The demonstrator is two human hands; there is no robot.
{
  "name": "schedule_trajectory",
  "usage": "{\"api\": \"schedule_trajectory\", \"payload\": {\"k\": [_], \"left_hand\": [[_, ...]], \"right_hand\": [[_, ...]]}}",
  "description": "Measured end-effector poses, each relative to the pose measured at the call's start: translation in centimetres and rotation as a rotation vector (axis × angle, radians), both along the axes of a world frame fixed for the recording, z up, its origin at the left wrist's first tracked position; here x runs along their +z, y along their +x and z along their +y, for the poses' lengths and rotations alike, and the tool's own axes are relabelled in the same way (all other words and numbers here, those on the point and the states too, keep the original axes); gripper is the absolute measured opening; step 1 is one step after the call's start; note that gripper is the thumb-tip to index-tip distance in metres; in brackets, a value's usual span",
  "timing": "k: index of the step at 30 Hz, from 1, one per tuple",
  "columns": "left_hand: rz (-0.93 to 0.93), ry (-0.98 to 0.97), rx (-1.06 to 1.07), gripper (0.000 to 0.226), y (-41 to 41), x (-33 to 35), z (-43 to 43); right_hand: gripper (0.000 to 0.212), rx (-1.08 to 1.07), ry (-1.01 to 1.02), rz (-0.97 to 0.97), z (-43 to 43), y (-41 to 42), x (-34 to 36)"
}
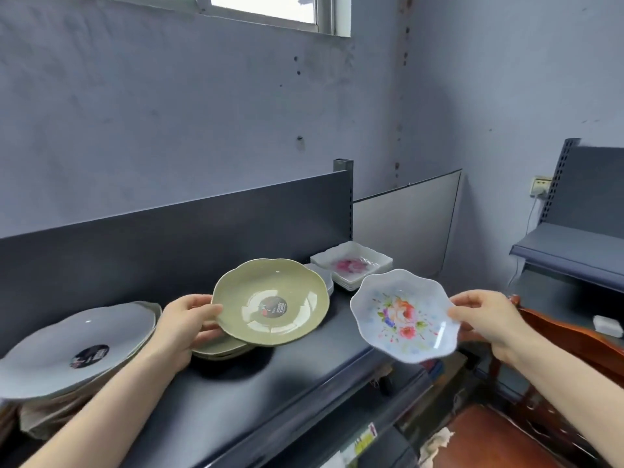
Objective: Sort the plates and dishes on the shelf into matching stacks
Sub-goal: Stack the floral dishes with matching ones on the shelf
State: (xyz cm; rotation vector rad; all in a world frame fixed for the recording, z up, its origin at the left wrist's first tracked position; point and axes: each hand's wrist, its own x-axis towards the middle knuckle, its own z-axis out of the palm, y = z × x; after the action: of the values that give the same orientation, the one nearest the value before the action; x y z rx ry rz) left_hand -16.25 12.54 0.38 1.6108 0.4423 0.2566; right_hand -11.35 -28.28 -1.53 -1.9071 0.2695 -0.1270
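Two hands raised, left hand [180,327] pinching green plate [271,300], right hand [486,317] floral dish [403,315]

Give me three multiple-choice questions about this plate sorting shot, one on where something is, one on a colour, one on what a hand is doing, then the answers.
1. Where does the stack of square white dishes with pink flowers sit?
A. at the shelf's far end by the upright post
B. under the grey plate
C. in the right hand

2. What colour is the scalloped plate gripped by the left hand?
A. red
B. olive green
C. black

3. What is the right hand doing?
A. resting flat on the shelf
B. hanging empty
C. holding a pale blue floral wavy-rimmed dish by its rim

Answers: 1 A, it stands by the dark back panel's end post. 2 B, its glossy face is olive. 3 C, fingers pinch the right rim, the dish held off the shelf's edge.
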Motion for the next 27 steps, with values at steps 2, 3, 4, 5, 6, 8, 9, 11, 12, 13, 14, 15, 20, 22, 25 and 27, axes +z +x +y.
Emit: {"api": "schedule_trajectory", "payload": {"k": [2,3,4,5,6,8,9,11,12,13,14,15,20,22,25,27], "left_hand": [[-0.018,-0.067,0.059,0.018,-0.5,-1.0,-1.0],[-0.033,-0.106,0.092,0.020,-0.7,-1.6,-1.5],[-0.051,-0.151,0.129,0.022,-0.8,-2.3,-1.8],[-0.072,-0.198,0.166,0.021,-0.9,-3.1,-2.2],[-0.094,-0.237,0.204,0.019,-0.9,-3.8,-2.6],[-0.134,-0.291,0.284,0.017,-0.7,-5.0,-3.2],[-0.153,-0.310,0.327,0.018,-0.4,-5.6,-3.3],[-0.186,-0.332,0.402,0.019,0.1,-6.5,-3.4],[-0.203,-0.343,0.435,0.020,0.3,-6.9,-3.2],[-0.221,-0.356,0.468,0.021,0.5,-7.1,-3.0],[-0.240,-0.364,0.505,0.023,0.7,-7.4,-2.8],[-0.256,-0.363,0.544,0.026,0.9,-7.8,-2.7],[-0.290,-0.321,0.673,0.035,2.3,-9.1,-1.9],[-0.298,-0.308,0.706,0.034,2.6,-9.2,-1.5],[-0.295,-0.288,0.773,0.035,3.0,-9.1,-1.0],[-0.280,-0.266,0.814,0.034,3.1,-9.2,-1.0]], "right_hand": [[0.011,-0.008,0.072,0.014,0.0,1.3,-0.9],[0.011,-0.016,0.106,0.011,0.2,2.0,-1.4],[0.012,-0.026,0.139,0.001,0.5,2.7,-1.9],[0.013,-0.038,0.171,-0.008,0.9,3.4,-2.6],[0.014,-0.049,0.206,-0.014,1.3,4.0,-3.3],[0.015,-0.067,0.261,-0.010,2.2,5.4,-4.9],[0.016,-0.069,0.274,-0.002,2.7,6.0,-5.7],[0.017,-0.058,0.286,0.014,3.8,7.3,-6.7],[0.017,-0.046,0.288,0.017,4.4,7.9,-6.9],[0.017,-0.034,0.286,0.019,5.1,8.6,-6.9],[0.016,-0.024,0.283,0.019,5.7,9.2,-6.6],[0.013,-0.018,0.286,0.018,6.4,9.7,-6.4],[0.011,0.028,0.301,0.009,9.6,12.1,-6.5],[0.011,0.056,0.289,0.007,10.2,13.2,-6.6],[0.012,0.110,0.278,-0.018,11.1,15.3,-6.4],[0.013,0.132,0.259,-0.040,11.9,16.9,-6.1]]}}
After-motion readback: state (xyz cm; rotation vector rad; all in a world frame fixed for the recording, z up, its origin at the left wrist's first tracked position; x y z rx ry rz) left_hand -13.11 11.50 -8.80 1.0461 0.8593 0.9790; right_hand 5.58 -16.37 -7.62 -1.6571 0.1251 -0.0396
